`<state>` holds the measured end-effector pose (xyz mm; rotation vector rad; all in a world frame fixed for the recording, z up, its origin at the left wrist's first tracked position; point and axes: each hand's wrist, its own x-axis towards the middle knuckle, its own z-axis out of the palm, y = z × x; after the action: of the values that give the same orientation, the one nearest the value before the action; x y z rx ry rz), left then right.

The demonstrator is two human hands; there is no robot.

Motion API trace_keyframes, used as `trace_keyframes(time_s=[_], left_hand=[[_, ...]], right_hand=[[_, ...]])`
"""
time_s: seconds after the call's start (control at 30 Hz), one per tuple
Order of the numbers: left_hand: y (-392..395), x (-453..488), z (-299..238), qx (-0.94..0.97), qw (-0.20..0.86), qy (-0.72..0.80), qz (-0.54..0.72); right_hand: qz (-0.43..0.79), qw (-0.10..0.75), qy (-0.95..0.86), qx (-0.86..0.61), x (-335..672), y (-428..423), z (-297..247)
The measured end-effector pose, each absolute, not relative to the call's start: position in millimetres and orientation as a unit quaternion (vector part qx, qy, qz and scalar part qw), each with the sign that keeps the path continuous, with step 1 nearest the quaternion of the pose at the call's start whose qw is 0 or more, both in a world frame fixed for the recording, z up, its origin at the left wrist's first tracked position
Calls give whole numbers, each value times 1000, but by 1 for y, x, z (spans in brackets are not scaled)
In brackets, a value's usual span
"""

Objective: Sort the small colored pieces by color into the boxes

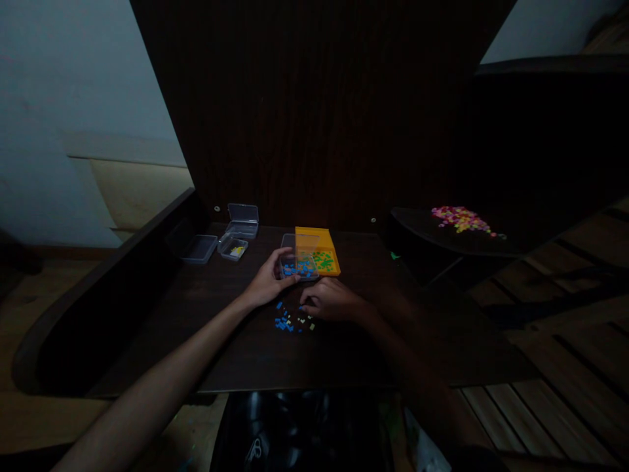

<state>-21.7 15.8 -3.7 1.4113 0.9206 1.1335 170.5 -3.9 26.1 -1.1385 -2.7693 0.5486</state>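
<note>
— Well, where did we have our left hand (268,282)?
— Half open, with its fingertips against the near corner of the clear box (299,267) of blue bits. We judged that it braced the box on the counter (236,347) and did not lift it.
— And our right hand (331,301)?
— Knuckles up, with the fingers curled down beside the loose bits (289,322), mostly blue, which lay just in front of the box. We could not tell whether it pinched one; it was too dark.
— Why was the orange tray (328,244) right against the box?
— It held green bits, so each colour seemed to have its own container, close to our hands. The yellow-bit box (233,249) and two empty boxes (199,249) stood apart on the left, probably out of the way. A pink and yellow heap (462,219) lay on the ledge (427,237) to the right.
— Any writing?
— None we could read.
</note>
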Motion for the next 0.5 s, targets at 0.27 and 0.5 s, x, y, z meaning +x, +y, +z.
trace_keyframes(time_s=[0.27, 0.5], left_hand=[[13, -22, -3, 606, 520, 384, 464], [14, -21, -4, 597, 526, 381, 470]], right_hand=[[156, 20, -908, -389, 164, -3, 17], [180, 14, -902, -392, 163, -3, 17]])
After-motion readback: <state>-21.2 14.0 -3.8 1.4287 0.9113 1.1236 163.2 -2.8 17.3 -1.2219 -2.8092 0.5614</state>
